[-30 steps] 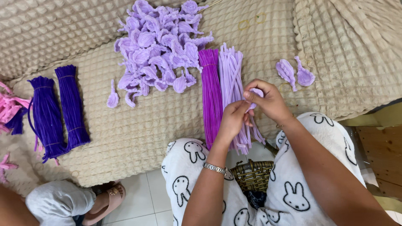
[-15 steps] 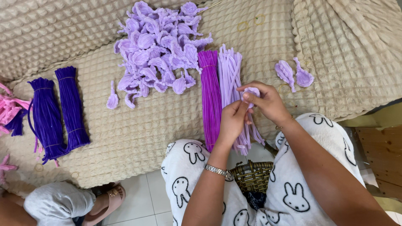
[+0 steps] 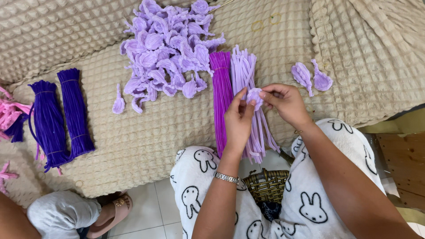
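Left hand (image 3: 238,118) and right hand (image 3: 285,102) pinch a lilac petal (image 3: 254,95) above two stem bundles (image 3: 241,84). A petal pile (image 3: 170,48) lies on the beige cover (image 3: 146,132); dark purple bundles (image 3: 62,117) lie far left; a basket (image 3: 267,185) sits between the knees.

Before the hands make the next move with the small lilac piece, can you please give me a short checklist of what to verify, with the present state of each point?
1. Small lilac piece pinched between both hands: ok, left hand and right hand both touch it.
2. Shape of the piece finished: cannot tell, fingers cover part of it.
3. Loose lilac stems within reach: ok, they lie directly under the hands.
4. Magenta bundle apart from the lilac stems: ok, side by side, not mixed.
5. Pile of finished lilac shapes on the cushion: ok, resting on it.
6. Wicker basket between the knees upright: ok; contents cannot tell.
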